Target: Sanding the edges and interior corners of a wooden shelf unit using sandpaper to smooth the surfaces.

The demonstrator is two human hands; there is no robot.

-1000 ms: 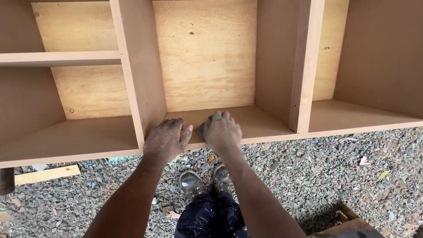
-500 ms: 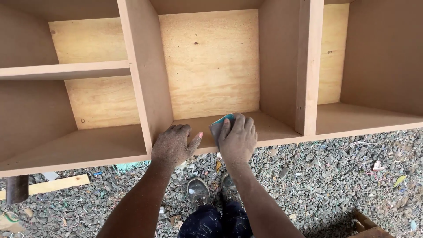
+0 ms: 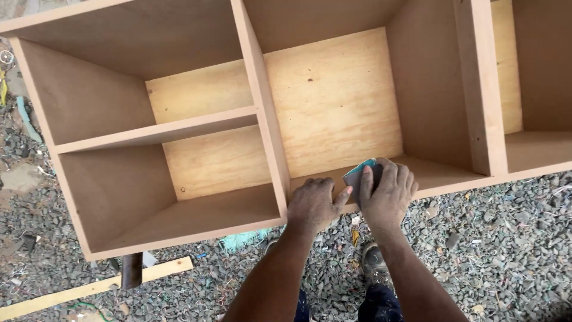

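Pressing down on the near edge of a brown cabinet [image 3: 262, 119] that lies on its back, the right hand [image 3: 387, 194] covers a small sanding pad [image 3: 362, 173], grey with a teal rim, fingers spread flat over it so that only its far left corner shows. The pad sits on the cabinet's near rail, just right of the upright divider [image 3: 262, 113]. The left hand [image 3: 313, 203] rests beside it, holding nothing, knuckles curled over the same rail with the thumb angled toward the pad.

What could go wrong, as I judge it: the pad might slide off the narrow rail toward the gravel [image 3: 494, 238], since little of the rail supports it, and the bare fingers could scrape the sharp board edge. The cabinet may also rock if the stones under it are uneven.

No packages, labels or signs appear. A pale strip of wood [image 3: 89, 289] lies on the gravel near left, and a teal scrap [image 3: 244, 240] sits under the cabinet's near edge.
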